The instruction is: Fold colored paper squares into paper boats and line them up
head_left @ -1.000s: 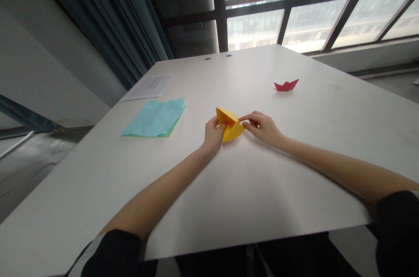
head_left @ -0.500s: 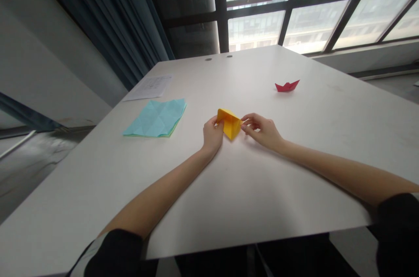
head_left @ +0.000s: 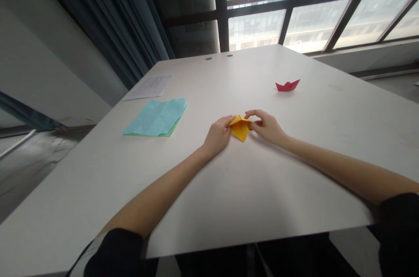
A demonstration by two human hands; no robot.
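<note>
Left hand (head_left: 218,135) at nine o'clock and right hand (head_left: 266,129) at three pinch the yellow paper (head_left: 241,129), just lowered (corner toward six), its folded shape seemingly flatter now.

1 red boat (head_left: 287,86), blue curtain (head_left: 121,17).

White table (head_left: 209,207) takes up most of view, far edge near big window (head_left: 257,30). Two dark round spots (head_left: 208,58) by that edge. Dark frame (head_left: 221,19) splits window into panes: bright on right, dark on left. Blue-gray curtain (head_left: 114,15) hangs beside pale wall (head_left: 62,50). Gray streaked floor (head_left: 36,159) lower left. Daylight through panes, left side dimmer.
</note>
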